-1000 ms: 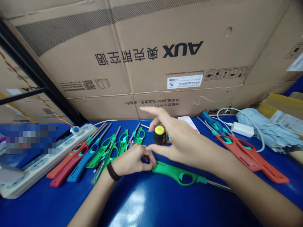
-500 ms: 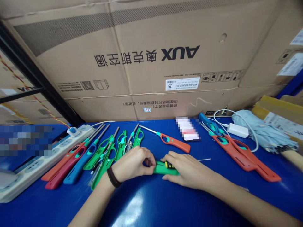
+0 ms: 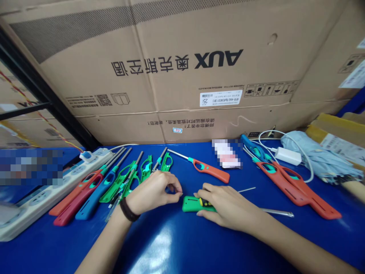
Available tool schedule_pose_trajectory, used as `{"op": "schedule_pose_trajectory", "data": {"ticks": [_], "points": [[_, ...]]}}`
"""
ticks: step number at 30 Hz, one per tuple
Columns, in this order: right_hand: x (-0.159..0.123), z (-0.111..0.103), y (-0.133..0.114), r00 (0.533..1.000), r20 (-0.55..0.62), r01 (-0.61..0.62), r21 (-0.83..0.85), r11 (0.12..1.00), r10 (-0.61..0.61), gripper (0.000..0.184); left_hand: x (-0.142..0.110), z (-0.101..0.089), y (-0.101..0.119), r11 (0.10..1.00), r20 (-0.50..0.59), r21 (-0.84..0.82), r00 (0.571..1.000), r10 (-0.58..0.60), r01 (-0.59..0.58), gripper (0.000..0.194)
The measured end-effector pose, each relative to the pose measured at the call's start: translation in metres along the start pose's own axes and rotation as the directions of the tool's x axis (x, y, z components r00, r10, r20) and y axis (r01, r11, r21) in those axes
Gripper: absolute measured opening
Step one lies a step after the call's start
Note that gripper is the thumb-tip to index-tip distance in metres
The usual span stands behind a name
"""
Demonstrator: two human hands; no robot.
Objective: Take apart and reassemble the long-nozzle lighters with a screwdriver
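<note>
A green long-nozzle lighter lies on the blue table, its metal nozzle pointing right. My right hand rests across its body, fingers curled around a small black-and-yellow screwdriver held against the lighter. Just left of the lighter's butt end, my left hand hovers with thumb and forefinger pinched together. What they pinch, if anything, is too small to see. A dark band circles my left wrist.
A row of red, blue and green lighters lies left, beside a white power strip. An orange lighter and a thin metal rod lie behind my hands. Orange lighters, a white charger, a folded umbrella and a cardboard box sit right and behind.
My right hand came down with the screwdriver onto the green lighter. My left hand has let go of the lighter's end and drawn slightly left, fingers pinched.
</note>
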State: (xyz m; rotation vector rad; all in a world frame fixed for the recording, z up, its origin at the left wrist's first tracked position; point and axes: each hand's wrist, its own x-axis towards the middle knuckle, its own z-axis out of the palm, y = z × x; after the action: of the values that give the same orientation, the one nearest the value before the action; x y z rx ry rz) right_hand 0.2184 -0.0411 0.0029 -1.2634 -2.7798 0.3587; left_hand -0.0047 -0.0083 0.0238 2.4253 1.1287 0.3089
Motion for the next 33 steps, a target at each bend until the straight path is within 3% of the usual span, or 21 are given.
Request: {"op": "schedule_pose_trajectory", "data": {"ticks": [6,11,15,18,20,24,27,29,33], "points": [[-0.005,-0.001,0.006,1.000,-0.014,-0.001,0.047,0.999,0.001,0.029,0.003,0.007,-0.013,1.000,0.068,0.020,0.998,-0.008,0.006,0.011],[-0.006,-0.003,0.009,1.000,-0.030,0.003,0.126,0.992,0.000,0.036,0.006,0.008,-0.005,0.996,0.004,-0.001,0.996,0.086,-0.086,0.015],[-0.013,-0.018,0.020,0.989,-0.138,-0.011,0.231,0.973,0.044,0.050,0.011,0.024,0.015,0.986,-0.004,-0.017,0.986,0.169,-0.169,0.044],[-0.022,-0.038,0.032,0.927,-0.331,-0.108,0.210,0.972,0.175,0.032,0.016,0.042,0.030,0.973,0.015,-0.020,0.973,0.231,-0.231,0.046],[-0.028,-0.051,0.040,0.861,-0.433,-0.212,0.172,0.962,0.267,0.026,0.020,0.051,0.038,0.970,0.022,-0.003,0.970,0.243,-0.243,0.039],[-0.039,-0.068,0.048,0.757,-0.570,-0.299,0.134,0.945,0.320,0.020,0.022,0.059,0.047,0.970,0.068,0.071,0.971,0.228,-0.233,0.023],[-0.048,-0.075,0.048,0.694,-0.641,-0.315,0.141,0.939,0.329,0.021,0.019,0.062,0.047,0.974,0.087,0.037,0.972,0.220,-0.224,0.024],[-0.052,-0.077,0.047,0.722,-0.622,-0.267,0.154,0.951,0.303,0.023,0.017,0.061,0.046,0.982,0.074,-0.041,0.980,0.185,-0.183,0.027],[-0.053,-0.071,0.044,0.914,-0.358,-0.143,0.161,0.977,0.193,0.024,0.014,0.047,0.044,0.988,0.007,-0.105,0.994,0.112,-0.110,0.030]]}}
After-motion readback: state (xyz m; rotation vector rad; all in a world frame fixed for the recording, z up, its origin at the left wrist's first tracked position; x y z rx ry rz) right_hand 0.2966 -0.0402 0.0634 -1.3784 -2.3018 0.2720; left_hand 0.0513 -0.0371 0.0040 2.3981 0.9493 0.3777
